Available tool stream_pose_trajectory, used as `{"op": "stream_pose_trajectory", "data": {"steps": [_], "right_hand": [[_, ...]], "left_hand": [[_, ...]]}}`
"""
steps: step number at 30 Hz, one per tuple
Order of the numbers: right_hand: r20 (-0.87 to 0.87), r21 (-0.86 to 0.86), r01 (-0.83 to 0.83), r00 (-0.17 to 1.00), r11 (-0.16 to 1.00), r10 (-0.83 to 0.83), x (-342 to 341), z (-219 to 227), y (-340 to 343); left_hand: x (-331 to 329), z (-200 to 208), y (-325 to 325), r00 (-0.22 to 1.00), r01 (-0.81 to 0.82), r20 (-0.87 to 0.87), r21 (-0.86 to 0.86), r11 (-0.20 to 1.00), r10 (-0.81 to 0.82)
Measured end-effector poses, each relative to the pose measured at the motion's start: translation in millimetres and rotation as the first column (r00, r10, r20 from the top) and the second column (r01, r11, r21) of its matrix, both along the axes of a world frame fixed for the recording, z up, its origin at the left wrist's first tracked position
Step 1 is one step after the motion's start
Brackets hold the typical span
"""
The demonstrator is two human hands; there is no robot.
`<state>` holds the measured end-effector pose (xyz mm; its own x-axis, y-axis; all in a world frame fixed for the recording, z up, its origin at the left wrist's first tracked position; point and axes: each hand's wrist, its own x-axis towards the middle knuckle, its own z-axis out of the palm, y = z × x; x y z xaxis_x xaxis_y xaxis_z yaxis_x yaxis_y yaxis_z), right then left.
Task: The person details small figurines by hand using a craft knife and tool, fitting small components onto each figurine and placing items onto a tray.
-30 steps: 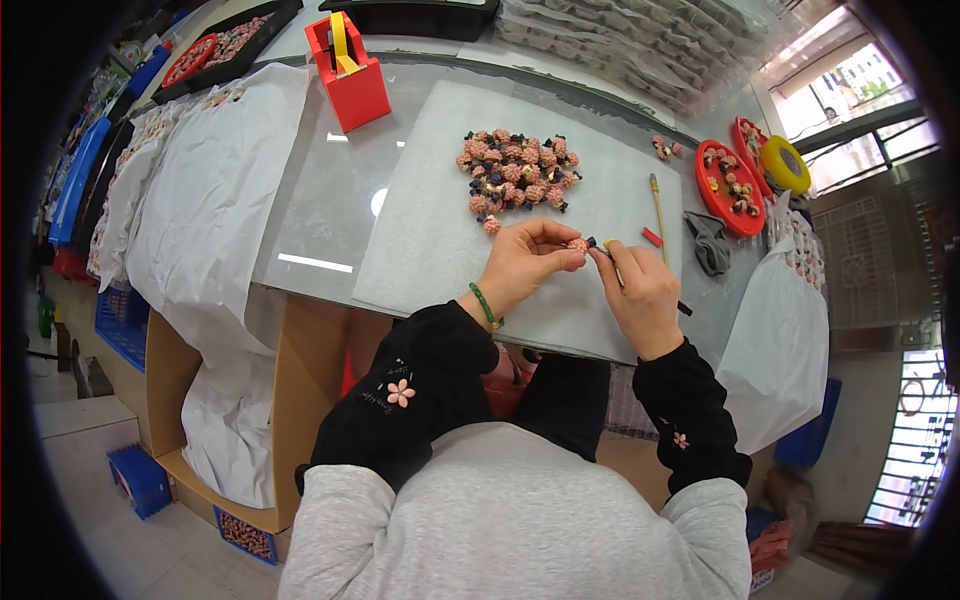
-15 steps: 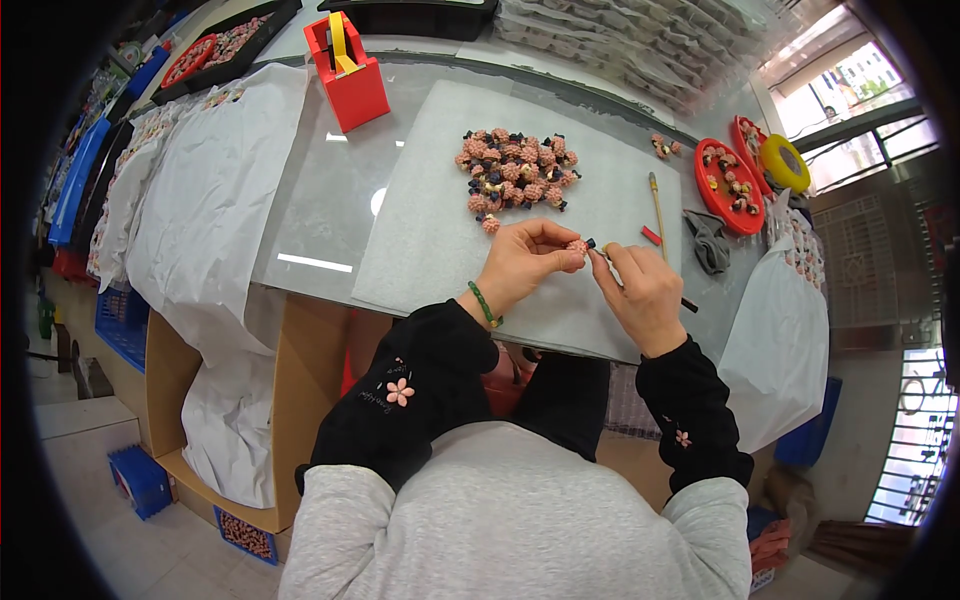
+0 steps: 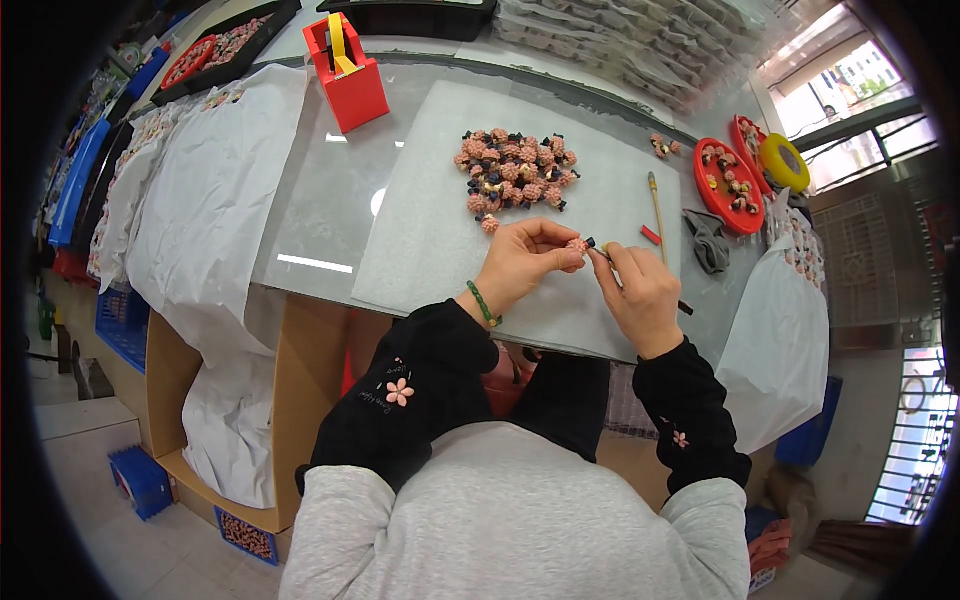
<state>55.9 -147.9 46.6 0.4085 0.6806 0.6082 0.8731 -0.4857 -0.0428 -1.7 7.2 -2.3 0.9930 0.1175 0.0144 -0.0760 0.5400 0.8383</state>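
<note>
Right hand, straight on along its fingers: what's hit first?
Likely the small pink knobbly figurine with the navy end, pinched in the left hand; depth leaves any gap to the right hand unclear.

a foam sheet (image 3: 410, 250) is lying on the worktop (image 3: 310, 225), bearing clustered figurines (image 3: 515, 170). left of it a tape dispenser (image 3: 352, 95) is standing; on the sheet's right side a paintbrush (image 3: 657, 210) is resting, and farther right a cloth (image 3: 708, 243) and a tray (image 3: 714, 207) of figurines are lying.
</note>
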Motion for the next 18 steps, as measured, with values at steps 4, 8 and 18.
{"op": "stream_pose_trajectory", "data": {"steps": [4, 8, 18], "right_hand": [[0.017, 0.013, -0.002, 1.0, 1.0, 0.002, 2, -3, -1], [-0.114, 0.093, 0.07, 0.992, 0.993, -0.06, 5, -13, -2], [-0.134, 0.001, 0.196, 0.972, 0.981, -0.195, 44, -30, -18]], "left_hand": [[0, 1, -1, 1.0, -0.009, 0.012, -0.011, 1.0, 0.009], [2, -2, -2, 0.999, -0.044, 0.032, -0.016, 0.999, 0.044], [1, -4, -2, 0.993, -0.092, 0.073, 0.003, 0.996, 0.092]]}}
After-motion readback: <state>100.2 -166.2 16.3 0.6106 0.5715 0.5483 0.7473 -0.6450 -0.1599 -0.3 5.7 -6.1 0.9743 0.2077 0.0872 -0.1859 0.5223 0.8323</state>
